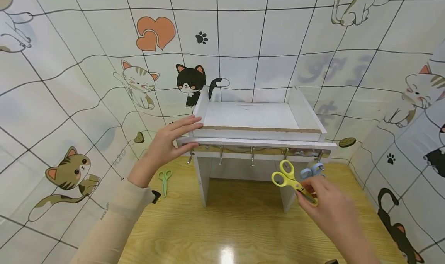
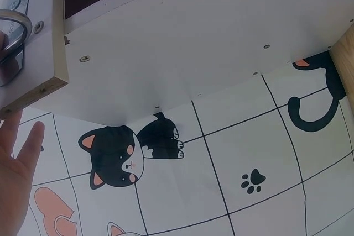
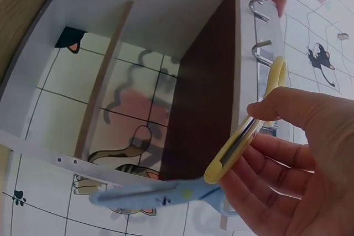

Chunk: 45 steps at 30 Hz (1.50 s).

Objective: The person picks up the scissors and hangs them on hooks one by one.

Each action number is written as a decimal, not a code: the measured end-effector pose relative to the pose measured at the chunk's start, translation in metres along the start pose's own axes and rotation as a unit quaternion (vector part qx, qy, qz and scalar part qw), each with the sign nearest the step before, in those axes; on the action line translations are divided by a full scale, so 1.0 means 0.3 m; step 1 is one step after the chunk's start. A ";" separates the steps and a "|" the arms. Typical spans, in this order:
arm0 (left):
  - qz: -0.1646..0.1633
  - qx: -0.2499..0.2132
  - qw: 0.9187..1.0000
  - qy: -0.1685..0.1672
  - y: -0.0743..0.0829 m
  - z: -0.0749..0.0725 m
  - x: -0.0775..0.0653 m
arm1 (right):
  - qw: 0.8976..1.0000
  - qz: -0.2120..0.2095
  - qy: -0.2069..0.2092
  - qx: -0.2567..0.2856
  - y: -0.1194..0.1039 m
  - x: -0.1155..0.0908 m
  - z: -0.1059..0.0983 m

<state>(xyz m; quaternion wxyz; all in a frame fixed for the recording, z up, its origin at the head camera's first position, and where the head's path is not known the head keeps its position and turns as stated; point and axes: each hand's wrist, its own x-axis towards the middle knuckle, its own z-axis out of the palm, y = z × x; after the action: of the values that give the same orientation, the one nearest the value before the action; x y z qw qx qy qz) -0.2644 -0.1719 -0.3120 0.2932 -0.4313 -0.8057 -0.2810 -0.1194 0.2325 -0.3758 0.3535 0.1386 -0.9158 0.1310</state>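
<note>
A white shelf [image 1: 257, 143] with a row of metal hooks along its front stands on the wooden table. My left hand [image 1: 174, 138] rests against the shelf's left end, fingers extended and thumb at the front edge. Between thumb and fingers, my right hand [image 1: 326, 206] pinches yellow scissors [image 1: 288, 178] by the blade end, handle loops up toward the hooks. In the right wrist view the yellow scissors [image 3: 235, 150] are beside the hook rail. Blue scissors [image 1: 312, 171] hang at the rightmost hook, partly behind my right hand.
Green scissors [image 1: 165, 182] lie on the wooden table [image 1: 208, 233] left of the shelf. Close by my left wrist is a small black object [image 1: 156, 196]. Cat-patterned sheeting [image 1: 243, 32] surrounds the table at the back and sides.
</note>
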 end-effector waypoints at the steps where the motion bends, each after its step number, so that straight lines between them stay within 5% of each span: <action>1: 0.000 0.001 1.000 0.001 0.000 0.000 -0.001 | 1.000 -0.003 -0.001 0.000 0.000 -0.002 0.006; 23: -0.003 -0.007 1.000 0.010 0.000 0.008 -0.004 | 1.000 0.000 -0.002 -0.010 0.017 -0.029 0.069; 33: -0.009 -0.002 1.000 0.007 0.005 0.003 -0.003 | 1.000 -0.008 0.029 -0.002 0.040 -0.022 0.034; 45: 0.006 -0.014 1.000 0.019 -0.005 0.011 -0.008 | 0.998 0.048 0.040 -0.022 0.108 0.000 -0.049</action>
<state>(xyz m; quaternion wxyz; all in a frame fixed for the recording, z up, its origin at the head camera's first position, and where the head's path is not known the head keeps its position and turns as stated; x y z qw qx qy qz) -0.2654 -0.1716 -0.3164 0.3043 -0.4347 -0.7933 -0.2985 -0.1216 0.2675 -0.3698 0.3857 0.0813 -0.9093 0.1334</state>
